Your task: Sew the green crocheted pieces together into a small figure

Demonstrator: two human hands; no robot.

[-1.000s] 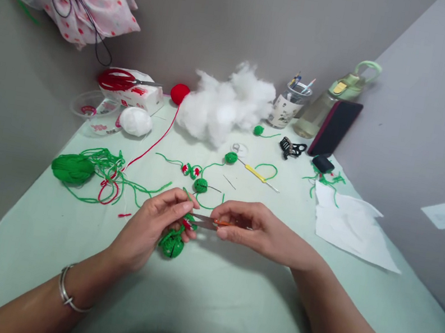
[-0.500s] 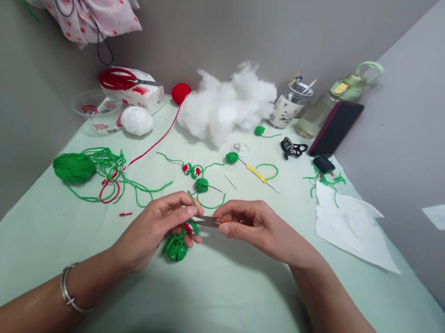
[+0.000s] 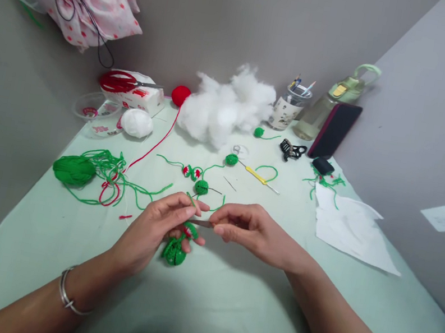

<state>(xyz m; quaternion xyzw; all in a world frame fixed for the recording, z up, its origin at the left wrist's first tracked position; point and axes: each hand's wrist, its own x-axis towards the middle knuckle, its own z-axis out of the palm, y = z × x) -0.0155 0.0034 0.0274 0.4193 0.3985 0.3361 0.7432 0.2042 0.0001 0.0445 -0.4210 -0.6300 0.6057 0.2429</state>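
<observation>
The green yarn toy (image 3: 174, 252) is poking out at the near side of the left hand (image 3: 160, 221), which is pinching a green strand (image 3: 191, 200), while the right hand (image 3: 244, 224) is gripping what look like scissors (image 3: 201, 223), risking nicked stitches if slipping.

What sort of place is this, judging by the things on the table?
Probably a craft table, perhaps at home: a green yarn skein, a heap of white stuffing and a yellow-handled crochet hook lie on it.
</observation>
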